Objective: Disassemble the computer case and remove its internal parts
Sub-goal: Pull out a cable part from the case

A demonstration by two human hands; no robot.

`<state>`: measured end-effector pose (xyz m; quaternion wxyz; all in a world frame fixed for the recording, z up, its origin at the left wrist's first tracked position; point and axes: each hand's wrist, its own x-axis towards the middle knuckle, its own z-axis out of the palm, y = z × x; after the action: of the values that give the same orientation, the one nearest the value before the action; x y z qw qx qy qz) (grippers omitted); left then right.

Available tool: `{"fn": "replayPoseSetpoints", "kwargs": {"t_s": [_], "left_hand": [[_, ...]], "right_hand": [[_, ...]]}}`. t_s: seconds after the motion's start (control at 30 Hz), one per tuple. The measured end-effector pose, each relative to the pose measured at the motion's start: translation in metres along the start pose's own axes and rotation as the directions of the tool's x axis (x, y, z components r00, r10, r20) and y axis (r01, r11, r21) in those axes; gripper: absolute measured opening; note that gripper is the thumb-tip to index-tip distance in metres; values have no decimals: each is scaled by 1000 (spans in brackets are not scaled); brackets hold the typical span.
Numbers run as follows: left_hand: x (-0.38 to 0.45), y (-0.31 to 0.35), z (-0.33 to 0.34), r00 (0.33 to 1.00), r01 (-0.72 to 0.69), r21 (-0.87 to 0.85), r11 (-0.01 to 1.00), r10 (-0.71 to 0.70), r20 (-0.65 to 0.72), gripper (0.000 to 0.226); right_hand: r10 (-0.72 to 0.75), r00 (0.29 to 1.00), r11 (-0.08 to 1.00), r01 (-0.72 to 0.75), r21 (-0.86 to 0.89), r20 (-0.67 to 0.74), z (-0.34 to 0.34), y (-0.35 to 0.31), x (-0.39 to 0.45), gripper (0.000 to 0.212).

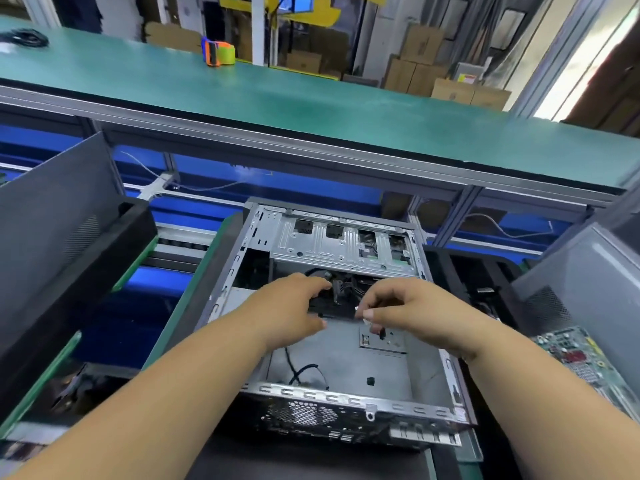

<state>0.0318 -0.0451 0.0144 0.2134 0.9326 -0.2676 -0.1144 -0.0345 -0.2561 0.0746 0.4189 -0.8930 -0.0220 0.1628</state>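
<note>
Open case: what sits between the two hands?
In the head view, a bundle of black cables fills the gap between the left hand and the right hand, inside the computer case. Below them the case floor is bare grey metal.

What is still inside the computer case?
Inside the computer case: black cables, a silver drive cage, and a dark part under both hands, which cover its details.

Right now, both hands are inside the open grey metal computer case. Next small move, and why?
Probably draw the small white connector toward the person. The right hand pinches it at the edge of the black cable bundle, while the left hand rests beside that bundle. The grey metal computer case floor looks mostly stripped, so these cables seem next out. Whether the connector is already unplugged is unclear.
</note>
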Motion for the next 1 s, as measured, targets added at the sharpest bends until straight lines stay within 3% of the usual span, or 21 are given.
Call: {"fn": "replayPoseSetpoints", "kwargs": {"t_s": [0.13, 0.27, 0.43, 0.53, 0.7, 0.8, 0.87, 1.0], "left_hand": [[6, 25, 13, 999, -33, -42, 999, 32, -19, 37], [7, 44, 12, 981, 29, -456, 890, -112, -158, 11], [-1, 63, -8, 930, 11, -655, 756, -249, -271, 27], [-8, 75, -18, 939, 4, -709, 705, -246, -240, 27], [-16, 98, -22, 976, -22, -643, 765, -124, -181, 14], [-17, 102, -22, 980, -43, -582, 812, -79, -183, 5], [-17, 101, -24, 979, -61, -575, 816, -64, -194, 11], [-11, 92, -26, 984, -60, -761, 645, -90, -154, 26]], "right_hand": [[-93, 996, 984, 89, 156, 19, -11, 8, -8, 10], [-232, 972, 897, 198, 395, 40, -27, 7, -17, 12], [-240, 959, 835, 283, 472, -149, -41, 2, -16, 20], [-153, 958, 905, 234, 355, -241, -44, 11, -10, 26], [-140, 980, 989, 145, 26, -140, -33, 19, -1, 39], [-148, 975, 989, 150, -2, -167, -28, 22, 4, 30], [-146, 969, 989, 149, 1, -199, -27, 24, 6, 24], [-102, 959, 991, 123, 62, -265, -31, 31, 4, 17]]}}
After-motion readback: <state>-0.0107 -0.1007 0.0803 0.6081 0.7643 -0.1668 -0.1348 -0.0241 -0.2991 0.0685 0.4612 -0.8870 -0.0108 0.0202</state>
